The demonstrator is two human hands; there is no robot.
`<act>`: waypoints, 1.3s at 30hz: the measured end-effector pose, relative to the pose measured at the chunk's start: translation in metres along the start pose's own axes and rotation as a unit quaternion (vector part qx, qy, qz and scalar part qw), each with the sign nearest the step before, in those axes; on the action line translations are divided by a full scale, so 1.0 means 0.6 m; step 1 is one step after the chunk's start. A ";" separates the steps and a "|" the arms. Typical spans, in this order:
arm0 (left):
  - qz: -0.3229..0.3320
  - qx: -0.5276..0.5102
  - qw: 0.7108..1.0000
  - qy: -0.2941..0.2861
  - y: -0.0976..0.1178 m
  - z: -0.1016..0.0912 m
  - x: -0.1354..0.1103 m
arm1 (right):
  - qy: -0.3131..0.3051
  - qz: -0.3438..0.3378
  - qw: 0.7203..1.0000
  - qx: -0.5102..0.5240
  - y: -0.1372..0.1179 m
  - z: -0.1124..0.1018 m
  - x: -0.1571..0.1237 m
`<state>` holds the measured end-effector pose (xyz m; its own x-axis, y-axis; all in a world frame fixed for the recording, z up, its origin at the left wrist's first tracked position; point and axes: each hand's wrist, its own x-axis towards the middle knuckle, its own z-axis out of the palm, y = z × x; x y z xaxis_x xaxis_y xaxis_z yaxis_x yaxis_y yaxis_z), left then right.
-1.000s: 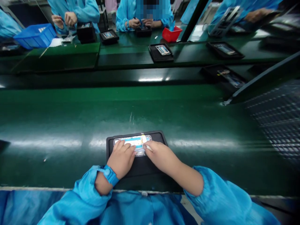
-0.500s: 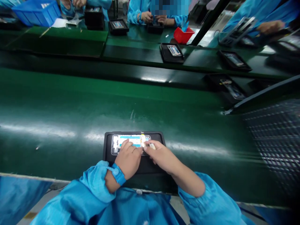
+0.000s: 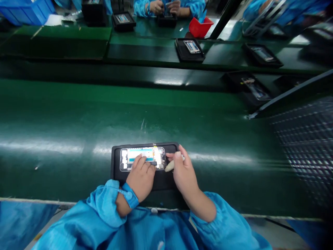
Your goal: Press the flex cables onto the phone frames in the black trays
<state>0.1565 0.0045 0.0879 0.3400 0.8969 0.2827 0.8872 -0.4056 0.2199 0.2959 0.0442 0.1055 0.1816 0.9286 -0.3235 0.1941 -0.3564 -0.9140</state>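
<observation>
An opened phone [image 3: 158, 152], its inner parts and a blue-and-white battery showing, lies sideways in a black tray [image 3: 163, 182] at the green bench's front edge. My left hand [image 3: 142, 177] rests on the phone's lower middle with its fingers stretched out over the battery; a blue wrist strap circles that wrist. At the phone's right end, my right hand [image 3: 183, 168] grips a small cream-coloured, pointed tool [image 3: 170, 166] between thumb and fingers. The tool's tip points down and left, close to the phone's lower right corner; I cannot tell whether it touches.
Beyond the green bench [image 3: 78, 114], a raised ledge carries black trays with opened phones, one tray [image 3: 191, 50] near the middle. A red bin [image 3: 200, 27] and a blue crate [image 3: 26, 10] stand farther back. Co-workers' hands [image 3: 166, 7] work opposite. A dark mesh panel [image 3: 309, 152] borders the right.
My right hand has drawn back to the right from the phone and turned upward, with the tool now more exposed. My left hand stays on the phone. The view has shifted slightly.
</observation>
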 end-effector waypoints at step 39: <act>-0.004 0.006 1.000 -0.026 0.006 -0.004 0.003 | 0.033 -0.312 0.949 -0.037 0.049 0.012 -0.019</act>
<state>0.1598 0.0043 0.0914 0.3486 0.9082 0.2315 0.8937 -0.3966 0.2100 0.2925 0.0238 0.0809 0.0698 0.9537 0.2926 0.3499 0.2513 -0.9025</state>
